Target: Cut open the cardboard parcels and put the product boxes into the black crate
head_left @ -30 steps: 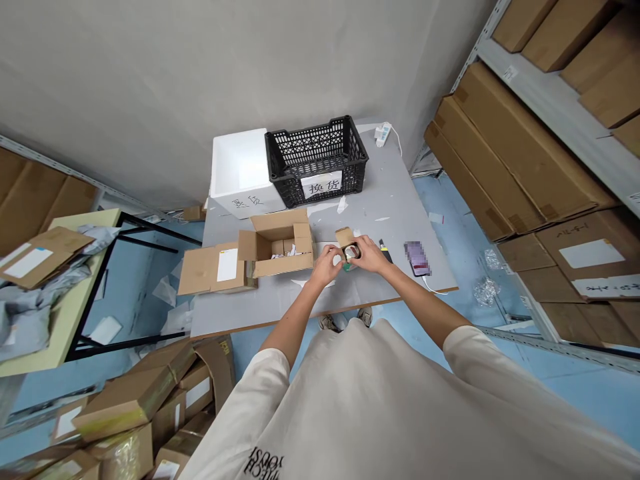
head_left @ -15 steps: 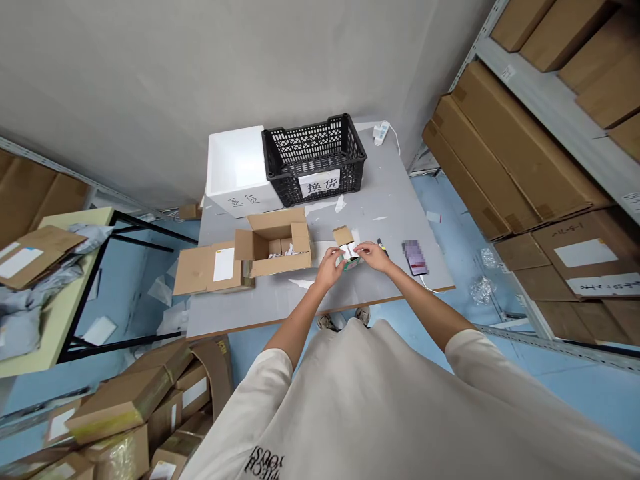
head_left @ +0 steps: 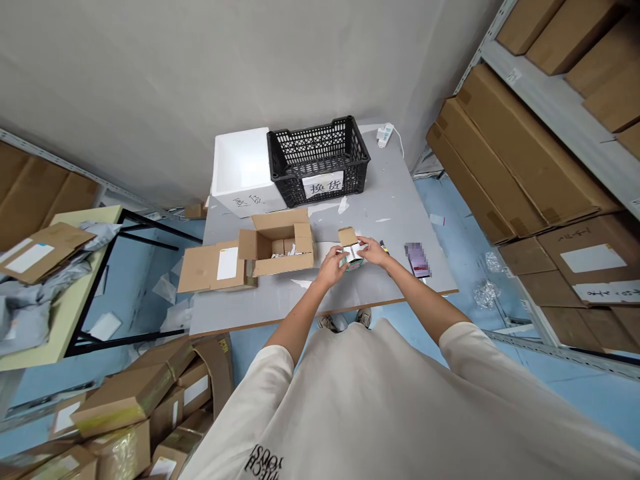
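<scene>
A small green-and-white carton (head_left: 353,252) stands on the grey table (head_left: 395,187), between my two hands. Its brown top flap (head_left: 348,236) is raised on the far side, and white inner side flaps lie across the opening. My left hand (head_left: 332,267) grips the carton's left side, fingers closed at its top edge. My right hand (head_left: 373,252) pinches the right side by the white flap. The flaps hide what is inside. Partly behind my right hand lies a yellow-and-black box cutter (head_left: 384,247).
Left of my hands is an open cardboard box (head_left: 283,267) with paper scraps inside. A white foam box (head_left: 240,167) and a black plastic crate (head_left: 320,160) stand at the back. A phone (head_left: 418,260) lies right. Cartons (head_left: 120,400) are piled on the floor at left.
A second ago a round-topped item showed in the small carton; the white side flaps now cover it. My hands have stayed at its sides, the right drawing slightly closer since half a second ago.
</scene>
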Tool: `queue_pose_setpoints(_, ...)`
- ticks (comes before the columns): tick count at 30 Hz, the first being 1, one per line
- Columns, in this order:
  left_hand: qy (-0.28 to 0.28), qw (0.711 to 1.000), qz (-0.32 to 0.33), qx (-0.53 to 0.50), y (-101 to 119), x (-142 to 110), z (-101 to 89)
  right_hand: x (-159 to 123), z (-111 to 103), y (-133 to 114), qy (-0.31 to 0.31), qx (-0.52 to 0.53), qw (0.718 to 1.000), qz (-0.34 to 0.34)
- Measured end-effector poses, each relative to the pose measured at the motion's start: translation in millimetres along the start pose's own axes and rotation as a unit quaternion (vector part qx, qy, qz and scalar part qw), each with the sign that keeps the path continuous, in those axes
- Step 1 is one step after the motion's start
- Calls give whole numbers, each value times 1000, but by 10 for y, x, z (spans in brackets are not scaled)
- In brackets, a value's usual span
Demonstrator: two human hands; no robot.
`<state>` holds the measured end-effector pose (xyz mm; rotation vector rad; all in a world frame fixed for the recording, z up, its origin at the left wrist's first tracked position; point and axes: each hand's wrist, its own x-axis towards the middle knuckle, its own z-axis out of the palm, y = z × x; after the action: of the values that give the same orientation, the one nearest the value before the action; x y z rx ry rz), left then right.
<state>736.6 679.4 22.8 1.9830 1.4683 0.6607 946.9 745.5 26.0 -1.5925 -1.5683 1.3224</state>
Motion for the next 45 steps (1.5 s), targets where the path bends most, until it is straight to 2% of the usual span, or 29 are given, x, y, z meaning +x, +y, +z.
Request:
queue_pose_setpoints(4, 21, 999, -22, -44, -12, -17, 21, 25, 4, -37, -11, 72, 997, -9)
queue_pose_setpoints(7, 54, 988, -71, -124, 6, -37, 34, -2, -43, -38, -38, 114, 993, -4)
queue_pose_setpoints(10, 66, 975, -109, -184, 44, -51, 23, -62, -118, -22, -59, 121, 991, 1)
queue_pose_setpoints(12, 58, 974, -103, -195, 66, -54, 7, -108, -161, -8, -65, 101, 993, -16)
queue_pose_setpoints(17, 39, 984, -51, -165, 61, -38, -6, -195, -181, 26, -75, 59, 992, -85)
queue_pose_setpoints(21, 37, 988, -40, -142, 34, -19, 11, -208, -149, 72, -78, 21, 988, -128)
queue_pose_setpoints(28, 35, 992, -36, -115, 25, -28, 28, -213, -103, 150, -76, -13, 987, -141)
queue_pose_setpoints(38, 51, 994, -19, -91, 0, -11, 60, -238, -126, 121, -66, -47, 984, -159)
queue_pose_setpoints(45, 39, 995, -39, -85, 60, -4, 51, -273, -130, 111, -61, -80, 978, -182)
